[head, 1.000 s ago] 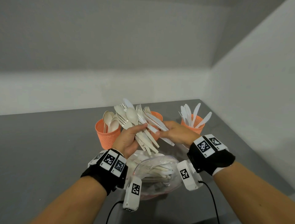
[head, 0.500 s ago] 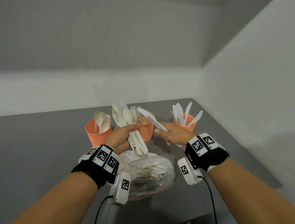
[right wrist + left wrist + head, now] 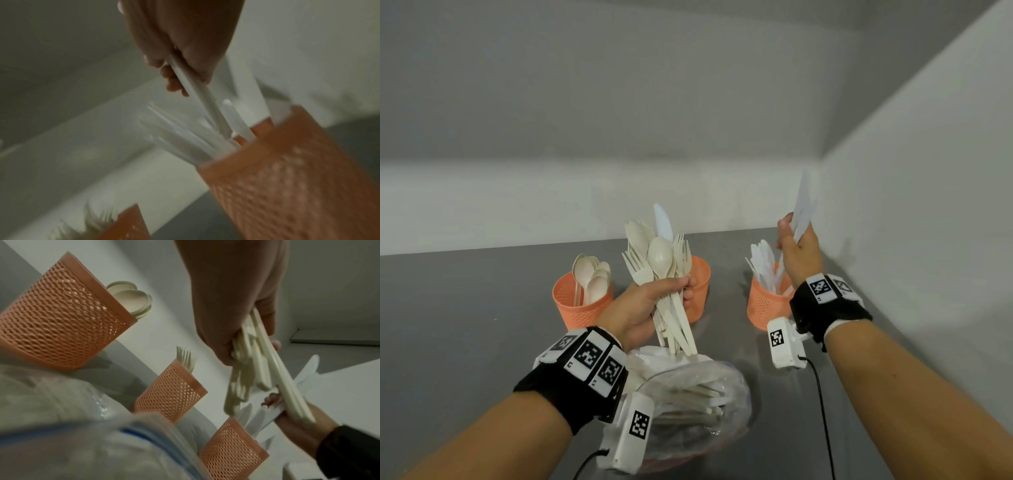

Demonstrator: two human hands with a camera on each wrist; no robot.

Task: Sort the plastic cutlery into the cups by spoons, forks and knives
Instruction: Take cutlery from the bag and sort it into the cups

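Item: white plastic knife (image 3: 802, 205), upright at upper right of the head view, its handle pinched between thumb and curled fingers of our right hand (image 3: 796, 251); in the right wrist view the handle's lower end sits among the white knives at the rim of the right-hand orange mesh plastic cup (image 3: 765, 303).

Item: mixed bundle of cream plastic forks, spoons and one white knife (image 3: 666, 274), at frame centre, fanned upward, gripped round the handles by our left hand (image 3: 645, 308), fingers wrapped closed.

Item: middle orange mesh cup (image 3: 700, 287), directly behind the bundle, holding forks, as the left wrist view shows.

Item: left orange mesh cup (image 3: 582, 308), centre left, holding cream spoons (image 3: 592, 274).

Item: clear plastic bag of further cutlery (image 3: 688, 404), lower centre, beneath our left hand.

All stand on a grey tabletop (image 3: 465, 325) against pale walls.
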